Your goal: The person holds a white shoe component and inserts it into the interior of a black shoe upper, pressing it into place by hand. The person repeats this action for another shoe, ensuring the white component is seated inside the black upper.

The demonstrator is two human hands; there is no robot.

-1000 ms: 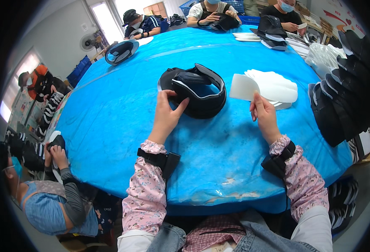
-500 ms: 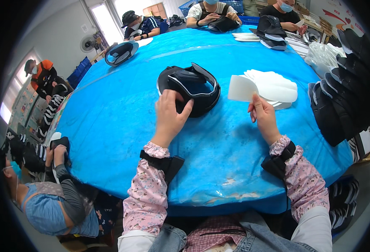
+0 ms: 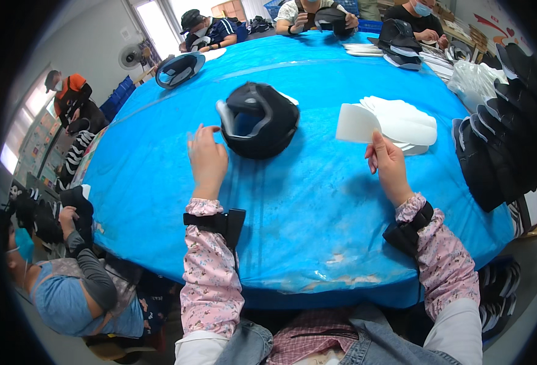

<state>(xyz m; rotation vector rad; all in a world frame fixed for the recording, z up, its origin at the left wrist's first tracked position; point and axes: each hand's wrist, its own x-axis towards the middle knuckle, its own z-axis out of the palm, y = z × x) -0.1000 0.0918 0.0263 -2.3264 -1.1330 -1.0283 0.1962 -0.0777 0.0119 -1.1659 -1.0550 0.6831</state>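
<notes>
A black shoe upper with pale edging lies curled on the blue-covered table, its opening facing left. It looks slightly blurred. My left hand is just left of it, fingers apart and bent, holding nothing; a small gap separates hand and upper. In my right hand, a white insole-shaped sheet is pinched between thumb and fingers by its lower right edge. Directly behind that sheet is a fanned stack of similar white sheets. A small white edge shows behind the upper.
Stacked black uppers rise along the right edge, below a clear plastic bag. Another curled upper lies far left. Co-workers sit across the table, and one person sits close at the left with a dark shoe piece.
The upper has turned round, its opening now toward the left. My left hand has let go and moved left. My right hand still pinches the white sheet, almost unmoved.
</notes>
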